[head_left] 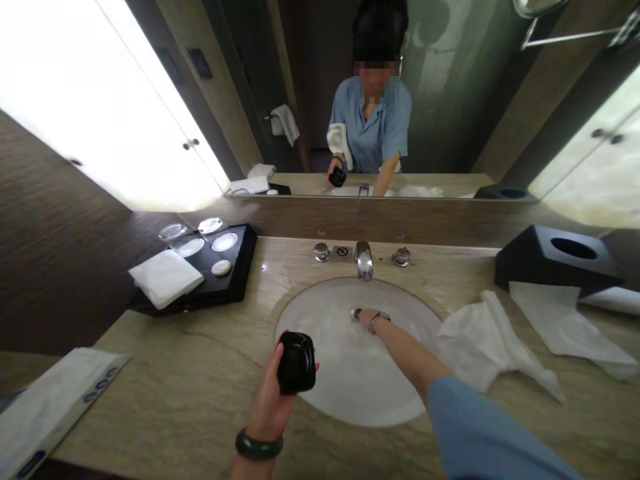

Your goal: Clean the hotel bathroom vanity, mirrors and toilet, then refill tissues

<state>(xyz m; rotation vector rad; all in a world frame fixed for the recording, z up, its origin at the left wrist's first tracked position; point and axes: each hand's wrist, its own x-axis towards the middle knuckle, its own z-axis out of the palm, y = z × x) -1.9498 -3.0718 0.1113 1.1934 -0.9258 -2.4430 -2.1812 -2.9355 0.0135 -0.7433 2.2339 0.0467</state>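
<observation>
1. At the far left edge lies one white packet (pixel 50 407) with a row of blue marks along its rim, flat on the stone counter (pixel 190 380).
2. One black tray (pixel 235 277) stands at the back left. It carries one folded white cloth (pixel 165 277), two white round dishes (pixel 207 245) and one small white soap (pixel 221 267); two clear glass lids (pixel 190 229) sit at its far edge.
3. The left hand (pixel 273 390), a dark green bangle on its wrist, is wrapped around one small black pot (pixel 297 362), held upright above the near left rim of the basin.
4. One round white basin (pixel 350 373) is sunk in the counter. Behind it stand one chrome tap (pixel 365 260) and two chrome knobs (pixel 321 251), one on each side of the tap.
5. The right hand (pixel 367 319), in a blue sleeve with a bracelet on its wrist, reaches down into the basin to the drain; how far the fingers are spread I cannot tell.
6. Two crumpled white cloths (pixel 480 340) lie on the counter right of the basin, near each other.
7. One black tissue box (pixel 555 257) with an oval opening stands at the back right.
</observation>
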